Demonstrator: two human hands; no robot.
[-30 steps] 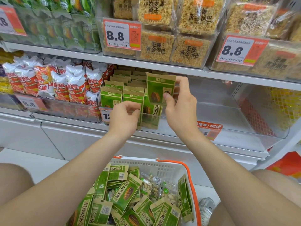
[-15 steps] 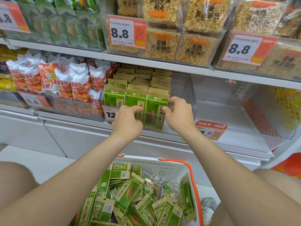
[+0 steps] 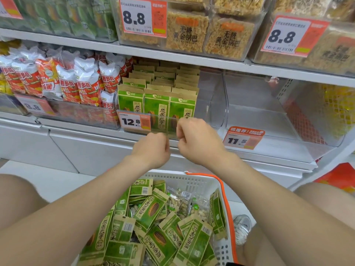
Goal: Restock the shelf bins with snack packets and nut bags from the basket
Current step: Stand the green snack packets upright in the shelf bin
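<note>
Green-and-tan seed packets (image 3: 156, 107) stand upright in three rows in a clear shelf bin (image 3: 209, 104) on the middle shelf. My left hand (image 3: 151, 148) and my right hand (image 3: 197, 141) hover side by side just in front of the bin's front wall, below the front packets, with fingers curled and nothing in them. Under my forearms a white basket (image 3: 192, 181) with an orange handle holds several more green packets (image 3: 153, 210) lying loose, and clear nut bags (image 3: 182, 204) near its far side.
Right of the green packets is a clear bin (image 3: 269, 120) with nothing in it, tagged 11.5 (image 3: 242, 139). Red-and-white snack bags (image 3: 76, 83) fill the bin to the left. Boxed rice crackers (image 3: 207, 33) sit on the shelf above. My knees flank the basket.
My right hand set a green packet down into the front right row of the bin. Both hands then let go and drew back toward me, curling their fingers.
</note>
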